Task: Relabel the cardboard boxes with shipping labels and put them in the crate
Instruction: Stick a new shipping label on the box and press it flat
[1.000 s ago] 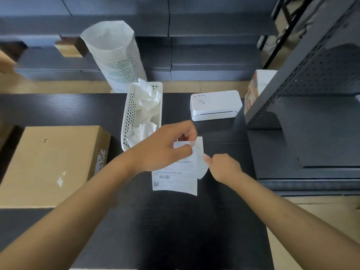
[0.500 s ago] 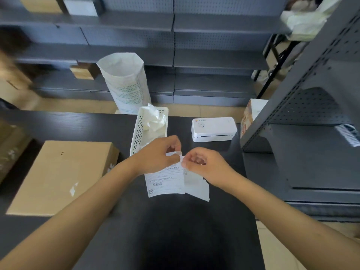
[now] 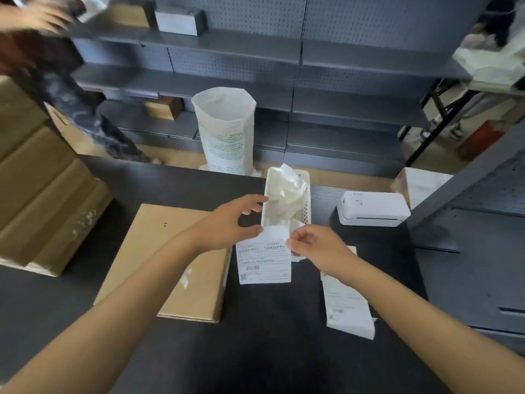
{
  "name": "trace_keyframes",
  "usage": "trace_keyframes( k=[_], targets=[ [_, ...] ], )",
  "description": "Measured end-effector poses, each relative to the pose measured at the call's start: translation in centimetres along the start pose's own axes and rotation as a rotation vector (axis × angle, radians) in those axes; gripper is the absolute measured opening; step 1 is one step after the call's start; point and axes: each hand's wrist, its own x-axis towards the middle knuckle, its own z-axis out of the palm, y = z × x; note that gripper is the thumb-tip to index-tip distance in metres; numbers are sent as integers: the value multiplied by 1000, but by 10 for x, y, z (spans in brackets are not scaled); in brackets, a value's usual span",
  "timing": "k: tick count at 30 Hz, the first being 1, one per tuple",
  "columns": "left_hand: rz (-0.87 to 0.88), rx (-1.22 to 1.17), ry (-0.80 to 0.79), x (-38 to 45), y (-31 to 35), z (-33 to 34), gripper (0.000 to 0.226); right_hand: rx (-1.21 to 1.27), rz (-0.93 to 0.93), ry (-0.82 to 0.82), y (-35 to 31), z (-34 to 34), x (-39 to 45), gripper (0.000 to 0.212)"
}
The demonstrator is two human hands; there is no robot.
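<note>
1. Shipping label point(image 3: 264, 255) is up in front of me over the dark bench point(image 3: 270, 351), printed side facing me, barcode and QR code near the bottom edge.
2. My left hand point(image 3: 227, 223) has the label's top left corner pinched between thumb and a finger; the other fingers point(image 3: 252, 199) are fanned out loose above it.
3. My right hand point(image 3: 315, 247) is pinching the top right corner, fingers curled in tight. There's a bit of white paper poking out under that hand, can't tell if it's the backing or something else.
4. Cardboard box point(image 3: 170, 263) lies flat on the bench just left of the label, plain top facing up.
5. Another printed label strip point(image 3: 346, 305) lies flat on the bench to the right, partly under my right forearm.
6. White perforated basket point(image 3: 305, 206) stuffed with crumpled paper sits right behind my hands.
7. Small white label printer point(image 3: 372, 209) is to the right of the basket.
8. Flattened cardboard point(image 3: 37, 194) is stacked at the far left, and a tall white bag point(image 3: 227, 132) stands on the floor beyond the bench.
</note>
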Motion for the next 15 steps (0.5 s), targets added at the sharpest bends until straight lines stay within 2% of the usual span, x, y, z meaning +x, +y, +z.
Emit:
trace_keyframes(
  k=[4,7,12,15],
  targets=[
    [-126,-21,-5,-23,-64,-50,45,157,105,42,-33,50,22,5],
    [-164,-50,-1,-43,-107,-78,29,232,143,43,-52,91,36,7],
    [-256,-101,38,-60,-155,-97,23,218,202,29,-65,144,52,17],
    [-287,-148,72,-66,-170,-96,17,173,233,91,-64,165,60,13]
  ],
)
